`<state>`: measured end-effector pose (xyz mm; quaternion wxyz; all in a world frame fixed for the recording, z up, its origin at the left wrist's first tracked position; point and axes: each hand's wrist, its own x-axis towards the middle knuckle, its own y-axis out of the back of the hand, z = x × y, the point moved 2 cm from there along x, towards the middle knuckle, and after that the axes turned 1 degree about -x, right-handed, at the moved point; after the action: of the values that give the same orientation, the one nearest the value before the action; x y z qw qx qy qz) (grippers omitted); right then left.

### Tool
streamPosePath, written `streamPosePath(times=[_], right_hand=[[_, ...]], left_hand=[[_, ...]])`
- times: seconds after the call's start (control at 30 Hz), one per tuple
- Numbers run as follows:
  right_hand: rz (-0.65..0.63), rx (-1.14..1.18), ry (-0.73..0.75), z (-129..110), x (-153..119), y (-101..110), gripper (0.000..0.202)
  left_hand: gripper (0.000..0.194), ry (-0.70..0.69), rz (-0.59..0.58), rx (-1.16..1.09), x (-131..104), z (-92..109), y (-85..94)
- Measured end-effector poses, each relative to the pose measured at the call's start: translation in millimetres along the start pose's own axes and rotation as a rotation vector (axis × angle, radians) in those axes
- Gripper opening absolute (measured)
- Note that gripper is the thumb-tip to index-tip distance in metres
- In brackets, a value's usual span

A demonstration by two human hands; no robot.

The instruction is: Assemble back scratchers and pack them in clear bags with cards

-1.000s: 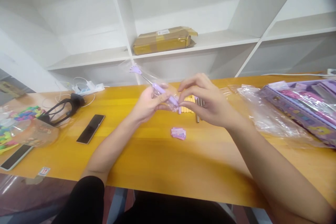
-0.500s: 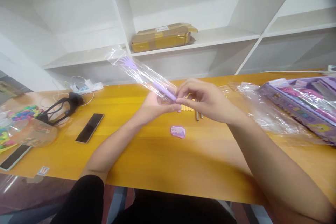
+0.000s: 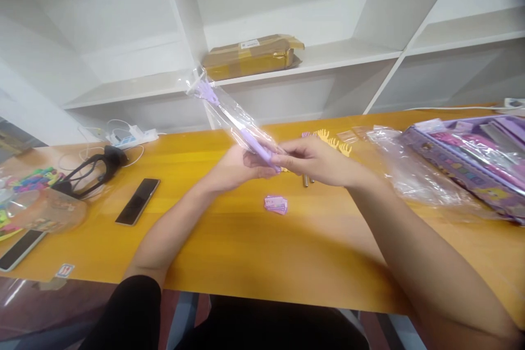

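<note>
A purple back scratcher [image 3: 228, 118] with a hand-shaped head slants up to the left inside a clear plastic sleeve [image 3: 246, 114]. My left hand [image 3: 235, 167] is closed around its handle from below. At the handle's lower end, the fingers of my right hand [image 3: 318, 159] pinch the back scratcher and sleeve. Behind my right hand lie yellow claw-shaped pieces [image 3: 328, 138] and metal rods [image 3: 305, 180], partly covered by it. A small stack of pink-purple cards [image 3: 275, 204] rests on the table in front of my hands.
To the right, a purple printed box [image 3: 463, 167] holds pink packaged items, with clear plastic bags [image 3: 414, 169] beside it. On the left are a dark phone [image 3: 138, 201], black glasses-like gear [image 3: 98, 169], and an orange-tinted container [image 3: 61, 209]. A taped carton [image 3: 250, 58] sits on the shelf.
The back scratcher has tilted more steeply, its lower end moving slightly down. My right hand has shifted a little down and left, revealing more of the yellow pieces. Both hands still hold it.
</note>
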<state>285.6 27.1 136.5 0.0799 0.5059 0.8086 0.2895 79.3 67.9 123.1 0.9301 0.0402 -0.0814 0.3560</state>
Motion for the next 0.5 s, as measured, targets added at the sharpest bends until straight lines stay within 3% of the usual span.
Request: streamPosePath(times=[0.13, 0.5], right_hand=[[-0.056, 0.012, 0.053, -3, 2, -3, 0.054], [-0.173, 0.300, 0.250, 9, 14, -15, 0.055]], left_hand=[[0.037, 0.052, -0.088, 0.056, 0, 0, 1.9], [0.045, 0.003, -0.049, 0.040, -1, -2, 7.8]])
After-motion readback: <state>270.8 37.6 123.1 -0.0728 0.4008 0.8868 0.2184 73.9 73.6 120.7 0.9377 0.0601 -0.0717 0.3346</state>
